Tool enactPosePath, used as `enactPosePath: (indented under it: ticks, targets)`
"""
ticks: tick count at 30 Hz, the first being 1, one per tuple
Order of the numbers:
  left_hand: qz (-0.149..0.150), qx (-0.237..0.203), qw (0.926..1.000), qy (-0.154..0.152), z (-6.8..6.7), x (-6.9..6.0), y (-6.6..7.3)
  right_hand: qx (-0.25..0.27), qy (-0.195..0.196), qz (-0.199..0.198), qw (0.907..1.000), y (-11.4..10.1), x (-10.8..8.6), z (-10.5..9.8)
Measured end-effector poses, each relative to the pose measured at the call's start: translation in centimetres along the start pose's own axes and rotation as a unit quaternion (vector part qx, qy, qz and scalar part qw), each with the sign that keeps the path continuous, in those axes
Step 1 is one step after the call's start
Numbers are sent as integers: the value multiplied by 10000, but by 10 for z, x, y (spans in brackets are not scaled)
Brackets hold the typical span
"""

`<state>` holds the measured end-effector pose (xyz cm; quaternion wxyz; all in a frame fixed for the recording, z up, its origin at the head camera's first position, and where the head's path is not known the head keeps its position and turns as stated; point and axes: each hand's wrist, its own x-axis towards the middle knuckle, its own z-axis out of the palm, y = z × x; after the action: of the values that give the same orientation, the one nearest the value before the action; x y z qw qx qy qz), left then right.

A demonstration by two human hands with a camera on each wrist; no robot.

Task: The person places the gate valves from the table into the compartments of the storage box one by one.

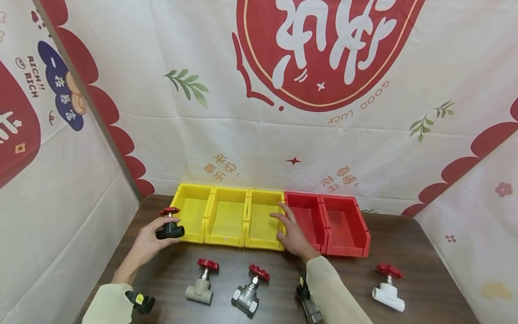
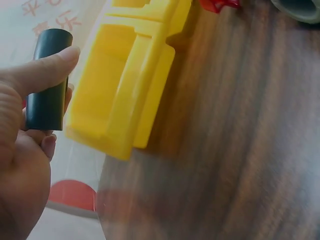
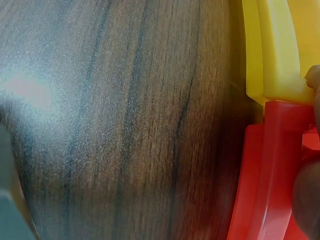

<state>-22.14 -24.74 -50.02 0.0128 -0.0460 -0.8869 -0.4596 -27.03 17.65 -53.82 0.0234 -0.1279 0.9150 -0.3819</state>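
Note:
The left hand point(image 1: 149, 240) pinches a black valve point(image 1: 171, 230) with a red handwheel between thumb and fingers, beside the left end of the leftmost yellow bin point(image 1: 192, 211). In the left wrist view the thumb lies across the black pipe body point(image 2: 46, 110). With fingers spread and nothing held, the right hand point(image 1: 294, 234) is over the right side of the third yellow bin point(image 1: 263, 225), where it meets the first red bin point(image 1: 306, 220). The right wrist view shows only parts of its fingers at the bin edges.
In front of the bins stand a grey-beige valve point(image 1: 200, 290), a metal valve point(image 1: 246, 298) and, partly behind the right sleeve, another valve point(image 1: 312, 310). A white valve point(image 1: 388, 294) lies at the right. The second red bin point(image 1: 346, 225) ends the row before a cloth backdrop.

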Motion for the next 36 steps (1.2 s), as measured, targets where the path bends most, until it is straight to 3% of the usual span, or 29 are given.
enactPosePath:
  ticks: [5,17,29,36]
  targets:
    - [182,137,9996,-139,4,11,8,19,14,4,10000,-1,-1,-1]
    - [126,390,9962,-764,11,43,20,-24,-14,103,9999,1,0,1]
    - [34,221,9955,-924,20,64,14,-18,70,-96,9999,-3,-2,0]
    - [-17,258,9944,-1021,27,73,11,-45,105,5,9999,-4,-2,0]
